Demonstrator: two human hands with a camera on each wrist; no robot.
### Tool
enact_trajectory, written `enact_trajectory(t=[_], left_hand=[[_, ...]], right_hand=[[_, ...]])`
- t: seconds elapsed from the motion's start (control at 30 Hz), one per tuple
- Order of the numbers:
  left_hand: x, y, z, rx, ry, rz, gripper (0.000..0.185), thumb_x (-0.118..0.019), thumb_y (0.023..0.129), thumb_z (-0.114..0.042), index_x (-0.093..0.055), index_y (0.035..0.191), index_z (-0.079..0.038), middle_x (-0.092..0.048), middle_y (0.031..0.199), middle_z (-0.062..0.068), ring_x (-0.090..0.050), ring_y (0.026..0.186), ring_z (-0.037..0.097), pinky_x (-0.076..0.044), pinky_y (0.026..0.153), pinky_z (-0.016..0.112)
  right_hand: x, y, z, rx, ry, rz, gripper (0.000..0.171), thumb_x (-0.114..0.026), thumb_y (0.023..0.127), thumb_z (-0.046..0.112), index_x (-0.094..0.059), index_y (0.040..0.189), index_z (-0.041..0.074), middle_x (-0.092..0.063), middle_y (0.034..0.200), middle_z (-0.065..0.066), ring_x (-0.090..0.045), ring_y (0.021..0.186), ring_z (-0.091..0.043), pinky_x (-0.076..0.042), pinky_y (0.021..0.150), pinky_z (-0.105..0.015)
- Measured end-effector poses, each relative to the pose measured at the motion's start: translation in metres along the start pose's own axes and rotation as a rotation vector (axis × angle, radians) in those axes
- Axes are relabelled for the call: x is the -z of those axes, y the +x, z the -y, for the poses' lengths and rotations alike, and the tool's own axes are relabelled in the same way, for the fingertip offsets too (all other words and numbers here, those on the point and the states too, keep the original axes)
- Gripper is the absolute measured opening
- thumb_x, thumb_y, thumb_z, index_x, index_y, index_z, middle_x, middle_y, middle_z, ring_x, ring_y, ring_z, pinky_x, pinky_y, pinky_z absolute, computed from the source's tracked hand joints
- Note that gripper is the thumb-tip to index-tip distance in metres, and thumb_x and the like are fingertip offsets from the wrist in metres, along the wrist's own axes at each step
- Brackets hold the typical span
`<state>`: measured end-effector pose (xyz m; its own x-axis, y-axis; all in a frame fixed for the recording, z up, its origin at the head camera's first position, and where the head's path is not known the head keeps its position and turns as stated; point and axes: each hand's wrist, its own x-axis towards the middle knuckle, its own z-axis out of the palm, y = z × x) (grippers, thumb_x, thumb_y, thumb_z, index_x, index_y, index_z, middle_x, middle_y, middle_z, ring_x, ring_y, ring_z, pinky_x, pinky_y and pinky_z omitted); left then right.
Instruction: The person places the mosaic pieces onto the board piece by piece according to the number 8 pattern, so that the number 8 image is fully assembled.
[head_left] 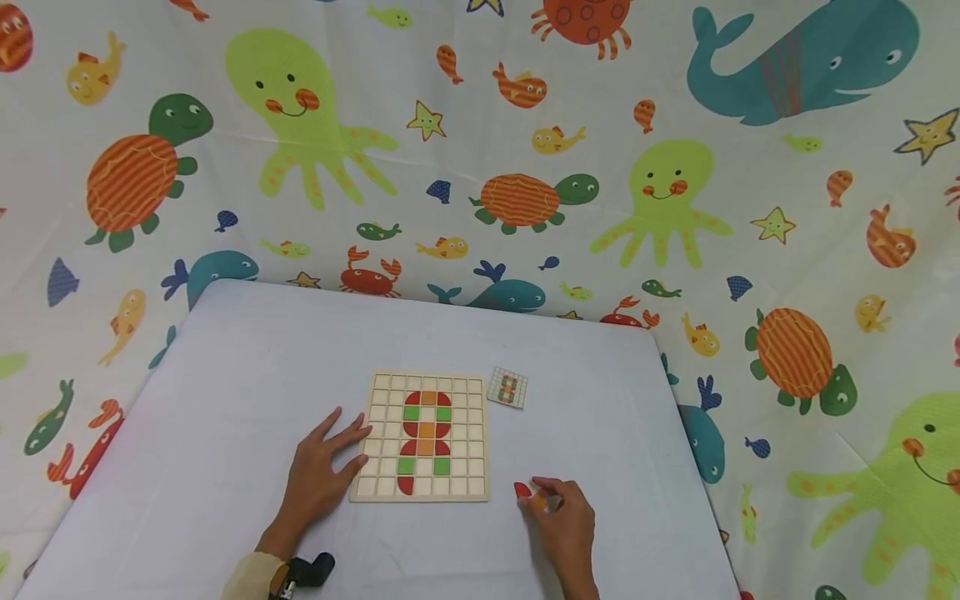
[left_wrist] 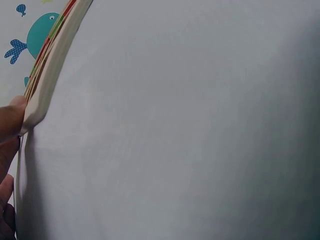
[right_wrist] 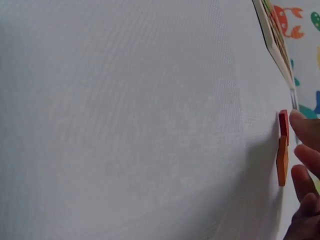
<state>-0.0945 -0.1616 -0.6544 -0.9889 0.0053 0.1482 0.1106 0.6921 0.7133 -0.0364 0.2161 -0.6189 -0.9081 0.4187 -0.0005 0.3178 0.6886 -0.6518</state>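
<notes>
A wooden grid board (head_left: 472,433) lies mid-table with red, green and orange tiles set in a column down its middle. My left hand (head_left: 322,471) lies flat on the table, fingers spread, and its fingertips (left_wrist: 11,117) touch the board's left edge (left_wrist: 47,75). My right hand (head_left: 558,512) rests on the table right of the board's near corner. Its fingertips (right_wrist: 304,125) lie on a red tile (head_left: 522,490) (right_wrist: 284,124) and an orange tile (head_left: 542,501) (right_wrist: 282,161), both flat on the cloth. No thumb grip shows.
A small pattern card (head_left: 507,387) lies beside the board's far right corner. The table (head_left: 225,375) has a pale cloth; its right edge runs close to my right hand. A sea-animal print sheet (head_left: 675,192) hangs behind and around the table.
</notes>
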Motion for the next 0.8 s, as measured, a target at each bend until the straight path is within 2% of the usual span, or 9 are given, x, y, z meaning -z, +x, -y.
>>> enact_trajectory(t=[0.27,0.57,0.8], left_hand=[[-0.001,0.0,0.0,0.002,-0.004,-0.005,0.051,-0.085,0.087,-0.014,-0.073,0.137,-0.016,-0.055,0.159,0.019,-0.039,0.152,0.05,-0.032,0.114,0.079],[0.0,0.0,-0.001,-0.015,-0.003,-0.017,0.05,-0.085,0.087,-0.015,-0.074,0.136,-0.015,-0.06,0.155,0.017,-0.04,0.152,0.05,-0.032,0.113,0.08],[-0.001,-0.001,0.0,-0.02,0.001,-0.025,0.05,-0.084,0.088,-0.015,-0.073,0.136,-0.015,-0.058,0.156,0.019,-0.04,0.151,0.05,-0.033,0.113,0.08]], right_hand=[[0.007,-0.003,-0.002,-0.022,-0.074,0.056,0.032,-0.098,0.071,0.018,-0.084,0.099,0.023,-0.068,0.096,0.002,-0.054,0.084,-0.013,-0.04,0.067,-0.024],[0.013,-0.006,-0.01,-0.037,-0.11,0.044,0.034,-0.099,0.073,0.02,-0.081,0.102,0.022,-0.068,0.089,0.005,-0.059,0.084,-0.013,-0.041,0.069,-0.025],[0.016,-0.006,-0.011,-0.107,-0.153,0.027,0.031,-0.099,0.073,0.029,-0.076,0.091,0.019,-0.064,0.089,0.001,-0.059,0.084,-0.017,-0.041,0.068,-0.03]])
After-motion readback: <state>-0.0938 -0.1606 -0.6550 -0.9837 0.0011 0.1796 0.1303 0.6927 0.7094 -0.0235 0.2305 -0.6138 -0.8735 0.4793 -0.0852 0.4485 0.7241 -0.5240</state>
